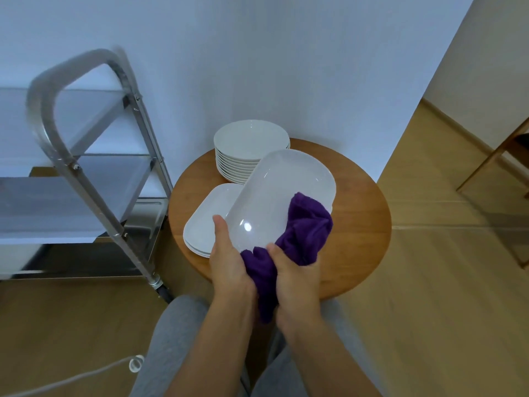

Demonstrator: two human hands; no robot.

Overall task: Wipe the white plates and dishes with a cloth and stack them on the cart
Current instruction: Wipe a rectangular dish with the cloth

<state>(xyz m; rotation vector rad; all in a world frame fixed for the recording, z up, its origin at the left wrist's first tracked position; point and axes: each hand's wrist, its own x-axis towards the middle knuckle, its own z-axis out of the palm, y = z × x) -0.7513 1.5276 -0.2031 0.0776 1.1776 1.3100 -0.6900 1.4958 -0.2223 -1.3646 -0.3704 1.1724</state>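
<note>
My left hand (229,259) grips the near end of a white oblong dish (274,196), thumb on its rim, holding it tilted above the round wooden table (360,236). My right hand (294,276) holds a purple cloth (306,233) bunched against the dish's near right edge. Under the lifted dish lies a short stack of white oblong dishes (206,224). A tall stack of round white bowls (249,147) stands at the table's far side. The metal cart (86,173) is at the left.
The cart has a curved steel handle (48,93) and several shelves. A white wall rises just behind the table. Wooden floor spreads to the right, where a wooden furniture leg (492,156) stands. A white cable (126,365) lies on the floor by my grey-trousered knees.
</note>
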